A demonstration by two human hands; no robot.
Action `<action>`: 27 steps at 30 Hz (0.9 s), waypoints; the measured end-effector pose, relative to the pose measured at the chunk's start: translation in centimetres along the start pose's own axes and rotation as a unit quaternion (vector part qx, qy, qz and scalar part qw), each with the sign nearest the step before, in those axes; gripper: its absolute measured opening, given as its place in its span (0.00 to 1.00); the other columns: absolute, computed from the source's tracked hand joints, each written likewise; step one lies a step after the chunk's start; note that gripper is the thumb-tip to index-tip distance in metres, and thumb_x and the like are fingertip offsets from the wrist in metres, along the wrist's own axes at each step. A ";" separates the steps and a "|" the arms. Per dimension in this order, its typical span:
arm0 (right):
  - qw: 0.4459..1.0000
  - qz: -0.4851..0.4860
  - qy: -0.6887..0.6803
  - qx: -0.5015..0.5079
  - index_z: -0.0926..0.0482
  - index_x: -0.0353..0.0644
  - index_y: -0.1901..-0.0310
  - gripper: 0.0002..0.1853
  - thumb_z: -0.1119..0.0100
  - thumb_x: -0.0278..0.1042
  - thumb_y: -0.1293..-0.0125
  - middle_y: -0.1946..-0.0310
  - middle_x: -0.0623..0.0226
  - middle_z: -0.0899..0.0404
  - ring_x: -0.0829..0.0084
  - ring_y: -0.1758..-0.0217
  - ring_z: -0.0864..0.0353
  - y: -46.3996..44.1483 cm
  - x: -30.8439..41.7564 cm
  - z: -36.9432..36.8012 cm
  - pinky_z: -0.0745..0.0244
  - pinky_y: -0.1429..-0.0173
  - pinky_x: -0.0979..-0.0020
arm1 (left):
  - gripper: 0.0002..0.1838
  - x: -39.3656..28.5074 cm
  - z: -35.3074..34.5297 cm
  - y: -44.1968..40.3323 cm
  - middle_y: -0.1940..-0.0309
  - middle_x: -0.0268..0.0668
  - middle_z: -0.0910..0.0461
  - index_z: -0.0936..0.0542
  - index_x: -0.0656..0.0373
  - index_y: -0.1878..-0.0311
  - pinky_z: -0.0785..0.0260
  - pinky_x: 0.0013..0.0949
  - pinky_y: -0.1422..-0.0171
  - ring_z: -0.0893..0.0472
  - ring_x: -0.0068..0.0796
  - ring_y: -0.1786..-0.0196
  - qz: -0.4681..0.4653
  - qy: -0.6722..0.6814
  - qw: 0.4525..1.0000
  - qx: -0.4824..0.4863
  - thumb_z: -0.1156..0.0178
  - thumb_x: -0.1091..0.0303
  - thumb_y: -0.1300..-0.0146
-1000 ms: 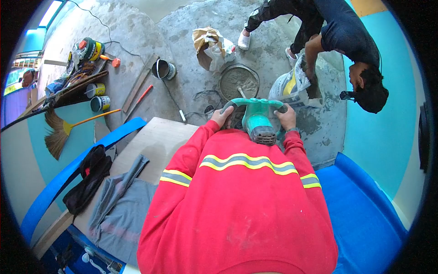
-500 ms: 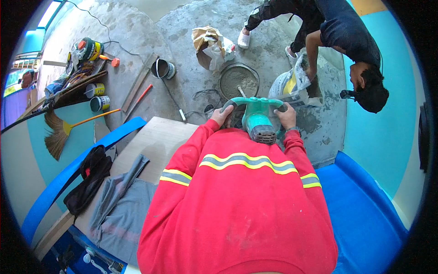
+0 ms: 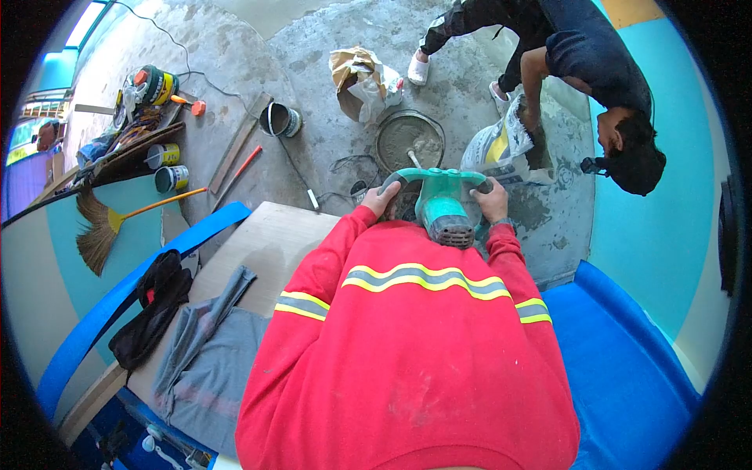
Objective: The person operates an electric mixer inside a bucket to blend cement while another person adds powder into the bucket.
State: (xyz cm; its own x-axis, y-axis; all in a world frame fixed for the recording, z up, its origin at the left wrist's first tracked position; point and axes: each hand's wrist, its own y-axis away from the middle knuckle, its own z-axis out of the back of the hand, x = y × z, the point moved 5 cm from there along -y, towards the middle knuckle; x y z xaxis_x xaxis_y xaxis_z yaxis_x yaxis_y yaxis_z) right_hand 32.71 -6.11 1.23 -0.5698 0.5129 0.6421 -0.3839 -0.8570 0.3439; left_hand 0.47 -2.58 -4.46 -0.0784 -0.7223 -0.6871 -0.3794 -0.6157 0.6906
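A green power mixer (image 3: 444, 205) with a black vented end is held between my two hands. My left hand (image 3: 380, 200) is wrapped round its left handle, and my right hand (image 3: 493, 202) grips the handle on the other side. The mixer's pale shaft (image 3: 414, 159) runs down into a round tub (image 3: 379, 149) of wet grey mix, where the lower end of the shaft is hidden in the mix. Just right of the tub lies a white and yellow sack (image 3: 487, 146), with a co-worker's hand at its opening.
A co-worker (image 3: 595, 55) bends over at the upper right. Beyond the tub stands an open paper bag (image 3: 356, 74); a dark bucket (image 3: 282, 120), a red bar (image 3: 247, 166) and cables lie to the left. A broom (image 3: 102, 223) and paint tubs are further left.
The shaft's visible part has shifted slightly in the mix, and the surface around it looks different. The co-worker's arm and head have moved a little. Both my hands stay on the handles.
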 end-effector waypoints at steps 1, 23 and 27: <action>1.000 -0.003 0.000 0.001 0.19 0.41 0.60 0.18 0.29 0.38 0.54 0.67 0.55 0.16 0.58 0.62 0.15 0.1 -0.1 0.0 0.24 0.56 0.62 | 0.31 0.1 -0.1 0.0 0.84 0.35 0.25 0.24 0.60 0.72 0.34 0.31 0.82 0.25 0.29 0.85 0.001 0.002 1.000 0.004 0.43 0.34 0.40; 1.000 0.011 0.020 -0.010 0.19 0.41 0.60 0.19 0.28 0.40 0.53 0.67 0.55 0.16 0.57 0.61 0.15 0.2 0.1 -0.1 0.23 0.56 0.62 | 0.32 0.5 0.3 0.1 0.84 0.35 0.26 0.23 0.61 0.71 0.34 0.31 0.81 0.26 0.28 0.85 0.008 0.009 1.000 -0.003 0.43 0.35 0.40; 1.000 -0.008 0.011 -0.010 0.19 0.42 0.59 0.19 0.28 0.39 0.53 0.66 0.55 0.16 0.58 0.61 0.15 0.7 0.2 -0.3 0.23 0.55 0.62 | 0.32 0.6 0.7 -0.3 0.84 0.35 0.26 0.23 0.61 0.71 0.35 0.31 0.81 0.26 0.28 0.86 0.018 0.012 1.000 0.014 0.42 0.35 0.40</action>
State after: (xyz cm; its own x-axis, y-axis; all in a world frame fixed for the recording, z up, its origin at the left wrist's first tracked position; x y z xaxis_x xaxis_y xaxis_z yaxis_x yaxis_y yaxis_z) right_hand 32.08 -6.57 1.37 -0.5798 0.5270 0.6214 -0.4062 -0.8481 0.3402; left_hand -0.17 -2.63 -5.23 -0.0703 -0.7521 -0.6553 -0.4027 -0.5796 0.7084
